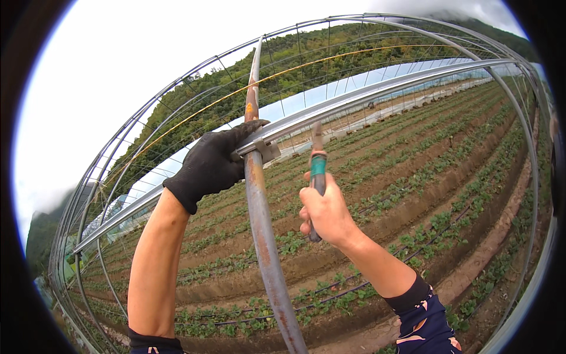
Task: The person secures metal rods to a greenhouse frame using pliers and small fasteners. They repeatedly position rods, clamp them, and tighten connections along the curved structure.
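My left hand (213, 164), in a black glove, is closed around the long silver metal rail (365, 94) where it crosses a rusty upright pipe (264, 236). Just beside its fingers, a small metal bracket (268, 151) sits at the crossing, partly hidden by the glove. Bare and closed, my right hand (328, 209) grips a hand tool (318, 168) with a green and dark handle. The tool points upward, and its brownish end is blurred, so I cannot tell its exact kind. It appears a little right of the bracket, apart from it.
Curved greenhouse frame pipes (525, 112) and thin wires surround me. A yellow cord (330, 59) runs across above the rail. Below lie rows of low green plants (436, 171) on soil ridges, with dark hoses (348, 292). Pale plastic sheeting (330, 91) and wooded hills stand beyond.
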`<action>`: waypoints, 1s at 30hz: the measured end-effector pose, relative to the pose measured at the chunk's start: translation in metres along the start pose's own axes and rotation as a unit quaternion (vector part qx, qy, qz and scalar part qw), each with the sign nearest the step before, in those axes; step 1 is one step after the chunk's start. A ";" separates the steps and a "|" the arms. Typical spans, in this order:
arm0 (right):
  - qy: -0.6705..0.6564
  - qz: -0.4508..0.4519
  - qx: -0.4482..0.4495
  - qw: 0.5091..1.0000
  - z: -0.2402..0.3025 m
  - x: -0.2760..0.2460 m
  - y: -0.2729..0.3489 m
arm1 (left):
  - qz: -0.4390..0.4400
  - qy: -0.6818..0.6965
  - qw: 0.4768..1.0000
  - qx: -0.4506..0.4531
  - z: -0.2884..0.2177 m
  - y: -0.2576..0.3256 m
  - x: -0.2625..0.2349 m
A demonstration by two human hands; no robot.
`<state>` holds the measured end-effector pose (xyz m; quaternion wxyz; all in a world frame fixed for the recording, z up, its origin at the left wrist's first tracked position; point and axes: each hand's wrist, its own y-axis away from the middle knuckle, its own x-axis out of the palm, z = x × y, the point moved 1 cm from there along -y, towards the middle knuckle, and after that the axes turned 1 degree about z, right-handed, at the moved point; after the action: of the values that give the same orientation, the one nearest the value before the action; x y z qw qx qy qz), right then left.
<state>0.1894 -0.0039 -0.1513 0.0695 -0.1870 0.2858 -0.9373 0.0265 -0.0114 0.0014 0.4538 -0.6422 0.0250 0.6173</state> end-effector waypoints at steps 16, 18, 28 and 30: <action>-0.025 0.029 0.028 0.999 0.008 -0.006 -0.006 | -0.008 -0.015 1.000 -0.005 -0.003 0.002 -0.003; -0.071 -0.081 -0.014 0.994 0.004 -0.005 -0.008 | -0.012 0.006 1.000 0.024 -0.006 -0.001 -0.002; 0.069 0.111 0.036 0.991 0.000 -0.035 0.012 | -0.013 -0.067 0.996 0.050 0.003 0.009 -0.006; 0.001 0.170 0.006 0.985 -0.015 -0.062 0.022 | 0.039 -0.024 0.998 0.036 -0.001 0.005 -0.007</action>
<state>0.2414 0.0007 -0.1942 0.2287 -0.1348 0.3075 -0.9138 0.0224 -0.0184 0.0041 0.4524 -0.6093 0.0615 0.6483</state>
